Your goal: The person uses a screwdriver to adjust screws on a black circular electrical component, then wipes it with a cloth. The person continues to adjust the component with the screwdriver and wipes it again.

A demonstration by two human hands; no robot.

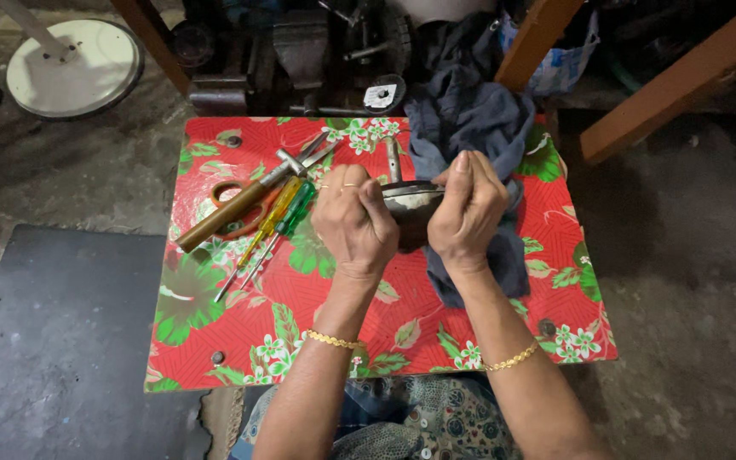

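Both of my hands grip a dark, rounded metal part held just above a small table covered in red floral cloth. My left hand closes around the part's left end and wears a ring. My right hand clasps its right end, thumb on top. Most of the part is hidden between my fingers. A dark blue-grey rag lies under and behind my hands.
On the table's left lie a wooden-handled hammer, orange-handled scissors, and a yellow and a green screwdriver. Dark machine parts and wooden legs stand behind. A white round disc rests on the concrete floor.
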